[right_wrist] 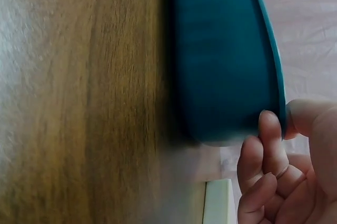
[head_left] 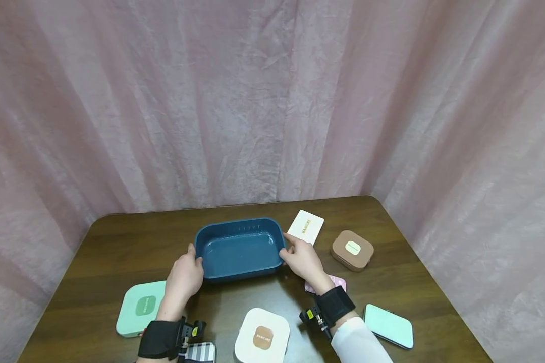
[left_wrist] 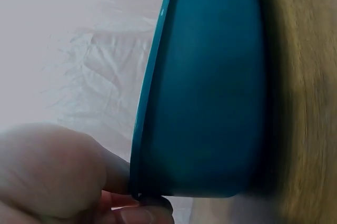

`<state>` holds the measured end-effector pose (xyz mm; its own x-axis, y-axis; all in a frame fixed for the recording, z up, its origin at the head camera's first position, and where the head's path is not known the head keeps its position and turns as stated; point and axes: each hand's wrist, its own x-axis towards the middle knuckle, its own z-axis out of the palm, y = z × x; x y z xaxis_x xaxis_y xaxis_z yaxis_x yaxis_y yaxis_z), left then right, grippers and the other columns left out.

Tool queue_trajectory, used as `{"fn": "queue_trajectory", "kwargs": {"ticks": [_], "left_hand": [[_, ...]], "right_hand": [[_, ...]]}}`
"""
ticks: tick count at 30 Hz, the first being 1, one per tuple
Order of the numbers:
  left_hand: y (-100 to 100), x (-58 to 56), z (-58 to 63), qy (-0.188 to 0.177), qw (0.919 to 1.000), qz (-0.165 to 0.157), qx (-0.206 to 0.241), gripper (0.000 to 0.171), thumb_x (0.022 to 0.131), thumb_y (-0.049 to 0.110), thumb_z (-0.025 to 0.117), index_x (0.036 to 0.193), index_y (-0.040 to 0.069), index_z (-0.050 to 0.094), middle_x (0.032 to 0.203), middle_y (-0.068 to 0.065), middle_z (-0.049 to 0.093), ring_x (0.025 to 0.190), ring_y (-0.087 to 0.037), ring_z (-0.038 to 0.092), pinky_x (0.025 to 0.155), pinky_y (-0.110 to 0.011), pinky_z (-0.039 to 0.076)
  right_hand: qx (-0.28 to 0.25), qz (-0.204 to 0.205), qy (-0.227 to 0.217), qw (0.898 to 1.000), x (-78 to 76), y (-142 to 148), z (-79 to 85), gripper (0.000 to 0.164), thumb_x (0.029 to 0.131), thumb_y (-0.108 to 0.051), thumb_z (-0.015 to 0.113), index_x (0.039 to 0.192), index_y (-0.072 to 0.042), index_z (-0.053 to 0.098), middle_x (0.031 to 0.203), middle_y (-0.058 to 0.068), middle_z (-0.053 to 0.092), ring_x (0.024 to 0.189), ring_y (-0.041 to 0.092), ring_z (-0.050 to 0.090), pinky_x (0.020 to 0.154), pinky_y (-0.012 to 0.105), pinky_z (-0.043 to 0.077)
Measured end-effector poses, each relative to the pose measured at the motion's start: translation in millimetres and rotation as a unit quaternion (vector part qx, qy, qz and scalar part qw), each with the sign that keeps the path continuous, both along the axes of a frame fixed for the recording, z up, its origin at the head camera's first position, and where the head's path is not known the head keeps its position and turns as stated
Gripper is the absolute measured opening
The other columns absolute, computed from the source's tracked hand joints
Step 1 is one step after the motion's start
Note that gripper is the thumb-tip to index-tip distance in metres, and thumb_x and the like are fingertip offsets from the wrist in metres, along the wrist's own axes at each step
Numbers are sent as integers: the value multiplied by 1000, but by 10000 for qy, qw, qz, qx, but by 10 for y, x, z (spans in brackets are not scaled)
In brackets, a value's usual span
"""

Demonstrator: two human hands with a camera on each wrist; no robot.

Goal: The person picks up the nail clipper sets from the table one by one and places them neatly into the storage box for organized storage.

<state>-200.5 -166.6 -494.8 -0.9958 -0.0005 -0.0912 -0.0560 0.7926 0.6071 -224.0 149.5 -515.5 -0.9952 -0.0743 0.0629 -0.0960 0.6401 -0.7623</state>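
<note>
A deep blue rectangular tray (head_left: 242,249) with raised walls is held between both hands near the back of the table. My left hand (head_left: 184,275) pinches its left rim, thumb and fingers on either side of the wall in the left wrist view. On the opposite end my right hand (head_left: 303,258) pinches the right rim, with the thumb at the inner side and fingertips under the lip in the right wrist view. A dark shadow band lies beneath the tray (right_wrist: 226,60) on the wood. Nothing lies inside the tray.
Around the tray on the wooden table (head_left: 131,242) lie a mint box (head_left: 141,307), a white box (head_left: 262,337), a brown box (head_left: 352,250), a white card-like packet (head_left: 306,226), a mint phone-shaped item (head_left: 388,326), a pink item (head_left: 337,282) and a checked item (head_left: 201,352). A pink curtain (head_left: 254,101) hangs behind.
</note>
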Motion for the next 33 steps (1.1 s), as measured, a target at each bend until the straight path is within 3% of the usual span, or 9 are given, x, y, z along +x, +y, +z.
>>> {"fn": "queue_trajectory", "kwargs": {"ticks": [6,9,16,19,25,28,33], "left_hand": [[17,35,-42,19,9998,117,177,59,113,12,46,161,-16,27,154,-40,44,141,-55,46,112,-67,40],[20,55,-50,4,9996,121,253,59,113,13,46,162,-15,27,155,-40,43,142,-56,45,113,-67,39],[21,68,-8,-121,9994,57,314,60,114,15,46,163,-13,27,159,-37,39,146,-54,41,114,-68,37],[13,67,-16,-157,9993,68,342,60,114,15,46,163,-12,26,160,-36,38,147,-54,40,114,-68,36],[2,41,-33,-245,9982,30,555,62,114,15,47,164,-12,23,163,-36,35,149,-54,37,115,-67,35],[-2,29,-39,-325,9971,-12,689,63,115,16,47,164,-12,22,164,-36,32,150,-54,35,115,-67,34],[-9,27,-45,-326,9971,-60,679,63,115,17,47,164,-13,22,164,-37,32,150,-54,35,115,-67,34]], "right_hand": [[-89,0,-20,10000,120,56,21,58,100,-20,67,155,-2,56,69,9,71,59,13,63,57,30,42],[115,-58,59,9999,166,76,47,57,101,-23,70,154,-6,58,67,2,69,57,10,59,57,31,42],[-38,-69,90,9999,224,131,38,58,101,-26,74,155,-12,58,71,3,72,60,9,59,64,32,45],[-16,-141,157,9998,236,153,21,58,100,-31,76,154,-14,60,70,-4,69,62,8,58,65,31,46],[-44,-223,333,9992,239,183,38,59,99,-31,79,152,-11,61,73,-11,67,65,9,58,66,32,46],[-128,-469,442,9978,217,209,42,59,100,-29,78,153,-10,61,82,-6,71,67,10,61,64,32,46],[-309,-1434,924,9849,142,312,92,62,100,-28,77,155,-10,57,114,12,71,81,19,69,69,34,50]]}}
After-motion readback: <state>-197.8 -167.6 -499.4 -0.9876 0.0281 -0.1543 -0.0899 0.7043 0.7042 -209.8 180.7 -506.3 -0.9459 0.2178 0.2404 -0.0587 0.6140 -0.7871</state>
